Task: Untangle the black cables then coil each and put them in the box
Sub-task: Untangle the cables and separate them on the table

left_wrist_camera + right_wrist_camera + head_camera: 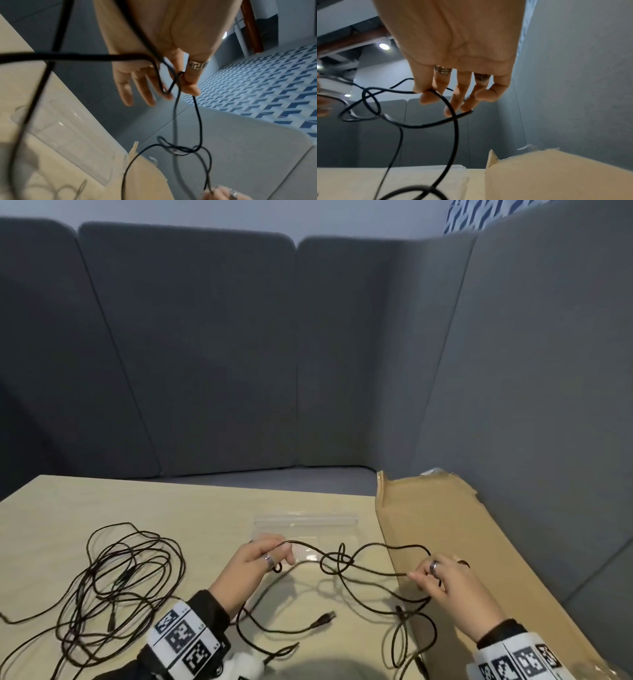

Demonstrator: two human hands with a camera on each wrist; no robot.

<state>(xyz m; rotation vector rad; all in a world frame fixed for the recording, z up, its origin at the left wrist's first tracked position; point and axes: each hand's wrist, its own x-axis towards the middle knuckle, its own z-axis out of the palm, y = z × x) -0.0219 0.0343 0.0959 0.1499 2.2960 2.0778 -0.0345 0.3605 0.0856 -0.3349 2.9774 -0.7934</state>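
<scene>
Both hands are up off the surface [212, 501] and hold one black cable [383, 547] with a knot [337, 559] hanging between them. The left hand [255, 563] is on the left side of the knot; its thumb and first finger pinch a small bend of the cable, and its other fingers [126, 93] stick out loose. The right hand [440, 578] is on the right side of the knot; its thumb and first finger pinch the cable too, and its other fingers are a little bent with a strand running past them. The stretch of cable runs from side to side, left hand to right hand, with the knot about midway, perhaps a bit nearer the left hand. I think the next move is to open the knot, so either hand can reach it. The knot is loose, with a few small loops crossing each other. More of the thin cable sags under the knot onto the surface, and a plug end [325, 618] lies below the knot. Far to the left of the knot is a messy pile of cables [120, 583]. The brown box [479, 542] is just right of the knot, partly under the right hand. A clear bag [305, 525] lies flat behind the knot.
</scene>
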